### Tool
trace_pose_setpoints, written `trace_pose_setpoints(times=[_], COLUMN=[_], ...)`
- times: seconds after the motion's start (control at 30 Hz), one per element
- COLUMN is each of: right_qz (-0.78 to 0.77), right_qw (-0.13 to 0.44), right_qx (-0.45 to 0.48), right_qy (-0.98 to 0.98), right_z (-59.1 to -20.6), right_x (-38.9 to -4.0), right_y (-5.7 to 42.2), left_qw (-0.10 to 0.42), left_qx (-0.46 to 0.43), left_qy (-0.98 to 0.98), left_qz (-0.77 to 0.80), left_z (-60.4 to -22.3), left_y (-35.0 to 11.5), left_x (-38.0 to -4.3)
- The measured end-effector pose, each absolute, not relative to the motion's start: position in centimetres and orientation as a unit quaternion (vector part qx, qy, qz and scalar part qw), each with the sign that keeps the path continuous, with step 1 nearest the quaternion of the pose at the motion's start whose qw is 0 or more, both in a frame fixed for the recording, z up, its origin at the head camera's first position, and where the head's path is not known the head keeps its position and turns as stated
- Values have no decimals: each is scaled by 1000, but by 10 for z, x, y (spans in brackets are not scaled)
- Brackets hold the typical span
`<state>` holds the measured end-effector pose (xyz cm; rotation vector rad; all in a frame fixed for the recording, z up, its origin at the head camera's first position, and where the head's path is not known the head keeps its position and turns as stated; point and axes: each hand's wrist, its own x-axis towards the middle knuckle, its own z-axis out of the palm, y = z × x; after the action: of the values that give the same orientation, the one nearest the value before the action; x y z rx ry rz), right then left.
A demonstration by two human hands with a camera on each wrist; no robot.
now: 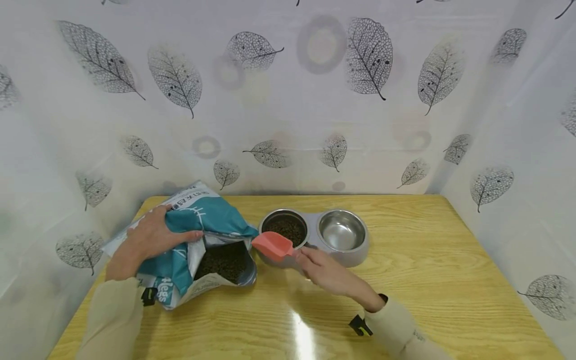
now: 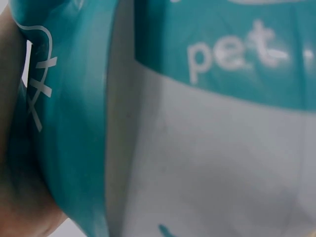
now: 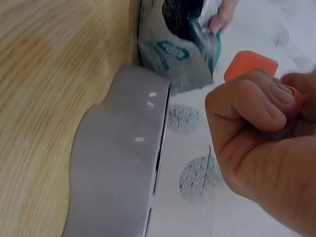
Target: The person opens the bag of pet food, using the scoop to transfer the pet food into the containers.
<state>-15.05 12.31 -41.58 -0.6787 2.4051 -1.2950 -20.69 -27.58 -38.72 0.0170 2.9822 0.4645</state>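
A teal and white pet food bag (image 1: pixel 220 212) lies on its side at the left, its mouth facing front right, with brown kibble (image 1: pixel 222 262) inside. My left hand (image 1: pixel 153 235) grips the bag near its mouth, thumb along the folded edge. In the left wrist view the bag's printed side (image 2: pixel 212 148) fills most of the picture. My right hand (image 1: pixel 326 272) holds a coral-red scoop (image 1: pixel 273 245) by its handle; no kibble shows in it. The scoop overlaps the front rim of the left steel bowl (image 1: pixel 285 227), which contains kibble. In the right wrist view, fingers (image 3: pixel 259 106) curl round the handle.
Beside the kibble bowl, a second steel bowl (image 1: pixel 342 232) sits in the same grey double stand (image 1: pixel 312 220), with no kibble in it. Everything rests on a wood-grain table (image 1: pixel 418 260). A leaf-patterned white curtain (image 1: pixel 292 110) surrounds the table at the back and sides.
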Motion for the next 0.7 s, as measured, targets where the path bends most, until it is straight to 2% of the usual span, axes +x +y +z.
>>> trace_pose_setpoints(times=[0.17, 0.4, 0.5, 0.7], right_qz=[-337, -132, -91, -81], right_qw=[122, -14, -25, -1], right_qx=[-314, -356, -349, -320], right_qy=[879, 925, 932, 944], right_z=[-421, -426, -424, -424], right_x=[-140, -133, -133, -142], right_y=[99, 64, 51, 28], left_qw=[58, 55, 55, 55], left_qx=[7, 8, 6, 1], left_qy=[986, 986, 987, 986], left_qz=[155, 155, 154, 155], left_z=[-389, -389, -388, -389], left_y=[-277, -277, -277, -277], left_x=[-207, -207, -207, -207])
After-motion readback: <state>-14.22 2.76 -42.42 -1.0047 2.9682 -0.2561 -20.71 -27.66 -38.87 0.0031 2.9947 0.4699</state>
